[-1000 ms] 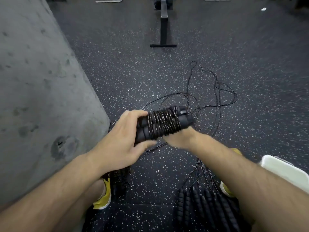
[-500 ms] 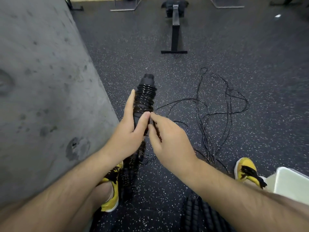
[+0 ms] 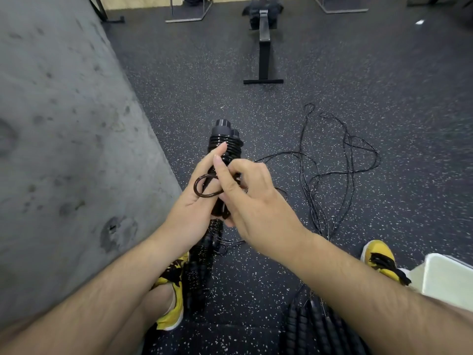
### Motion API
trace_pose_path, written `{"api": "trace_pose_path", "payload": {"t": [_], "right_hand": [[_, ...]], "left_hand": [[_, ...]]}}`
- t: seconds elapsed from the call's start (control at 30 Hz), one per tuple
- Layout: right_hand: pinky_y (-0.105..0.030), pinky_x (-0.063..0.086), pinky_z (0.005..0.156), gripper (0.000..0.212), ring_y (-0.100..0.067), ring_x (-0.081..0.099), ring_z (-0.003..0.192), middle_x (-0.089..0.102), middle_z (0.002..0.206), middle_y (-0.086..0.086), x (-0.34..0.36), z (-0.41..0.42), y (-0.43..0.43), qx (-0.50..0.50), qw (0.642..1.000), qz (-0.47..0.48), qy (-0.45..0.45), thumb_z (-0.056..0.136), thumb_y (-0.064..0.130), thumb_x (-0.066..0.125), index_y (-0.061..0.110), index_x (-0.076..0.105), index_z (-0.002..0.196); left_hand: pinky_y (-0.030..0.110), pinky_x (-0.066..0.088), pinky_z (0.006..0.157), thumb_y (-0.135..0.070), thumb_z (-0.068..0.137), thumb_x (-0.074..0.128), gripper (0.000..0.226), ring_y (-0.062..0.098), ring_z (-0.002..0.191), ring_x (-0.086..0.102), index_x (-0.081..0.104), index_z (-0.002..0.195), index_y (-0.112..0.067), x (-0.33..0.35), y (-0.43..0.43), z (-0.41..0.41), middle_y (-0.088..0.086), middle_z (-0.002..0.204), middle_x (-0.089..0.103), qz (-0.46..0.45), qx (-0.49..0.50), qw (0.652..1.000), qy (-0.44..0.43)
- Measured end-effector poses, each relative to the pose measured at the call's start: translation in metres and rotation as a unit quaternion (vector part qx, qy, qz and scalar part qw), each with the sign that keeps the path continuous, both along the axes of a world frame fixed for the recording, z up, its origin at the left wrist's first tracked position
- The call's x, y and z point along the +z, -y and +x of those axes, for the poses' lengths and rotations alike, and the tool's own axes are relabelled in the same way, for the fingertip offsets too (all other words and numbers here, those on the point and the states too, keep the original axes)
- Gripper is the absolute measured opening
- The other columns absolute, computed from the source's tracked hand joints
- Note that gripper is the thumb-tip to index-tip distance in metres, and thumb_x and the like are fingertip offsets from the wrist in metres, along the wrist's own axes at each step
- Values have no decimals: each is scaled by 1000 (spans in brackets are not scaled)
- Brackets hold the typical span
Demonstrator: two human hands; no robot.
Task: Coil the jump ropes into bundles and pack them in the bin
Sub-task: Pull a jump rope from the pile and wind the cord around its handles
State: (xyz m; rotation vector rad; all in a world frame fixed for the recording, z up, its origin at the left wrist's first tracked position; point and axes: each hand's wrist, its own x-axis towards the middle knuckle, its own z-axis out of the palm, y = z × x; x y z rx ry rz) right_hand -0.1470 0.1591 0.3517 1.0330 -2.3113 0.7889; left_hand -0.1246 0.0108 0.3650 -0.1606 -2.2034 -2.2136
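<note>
Down on the speckled black rubber floor, beside a pitted grey concrete wall, the person holds a wound jump rope bundle upright in front of them. The left hand is wrapped round its lower half, fingers lying up along the coils. The right hand is pressed against it, fingers curled and, as far as I can see, pinching a small loop of cord that juts out to the left. Loose ropes sprawl on the floor to the right, more handles lie by the yellow shoes, a white bin sits at the right edge, and a black bench stands further back.
</note>
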Motion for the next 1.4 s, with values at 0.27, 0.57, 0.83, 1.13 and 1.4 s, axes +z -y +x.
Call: {"api": "trace_pose_path", "payload": {"t": [0.27, 0.57, 0.83, 1.13, 1.4], "right_hand": [[-38, 48, 78, 58, -32, 52, 93, 58, 108, -16, 8, -8, -11, -9, 1000, -2, -25, 91, 4, 42, -7, 39, 147], [-39, 53, 78, 55, -30, 56, 93, 58, 109, -14, 9, -21, -30, 10, 997, 74, -15, 82, -7, 41, -5, 55, 135], [-36, 50, 67, 56, -26, 51, 85, 55, 103, -12, 15, -20, -33, -30, 995, 95, -15, 82, 0, 33, -5, 57, 132], [-40, 53, 67, 53, -26, 53, 89, 56, 105, -12, 4, -12, -25, -21, 996, 85, 0, 87, 4, 38, -5, 53, 136], [-39, 52, 54, 47, -17, 44, 75, 49, 96, -7, -11, -1, -12, -59, 995, 64, 49, 110, 29, 31, -1, 52, 138]], "left_hand": [[46, 59, 77, -25, 101, 47, 49, 24, 106, 69, 44, 147, -43, 5, -1, 1, -1, 128, 69, 119, -12, 992, 38], [40, 55, 61, -28, 100, 45, 47, 36, 94, 68, 45, 144, -45, 21, 8, -2, 11, 123, 70, 150, 5, 988, 42], [37, 53, 59, -27, 107, 36, 43, 31, 83, 69, 42, 145, -46, 21, 8, -1, 13, 119, 70, 156, -5, 987, 35], [38, 52, 58, -26, 107, 38, 44, 30, 84, 66, 42, 146, -46, 14, 5, -2, 13, 116, 69, 161, -9, 986, 33], [39, 52, 61, -31, 101, 45, 48, 27, 85, 62, 41, 146, -48, 7, 2, 0, 13, 119, 65, 132, 7, 991, 20]]}}
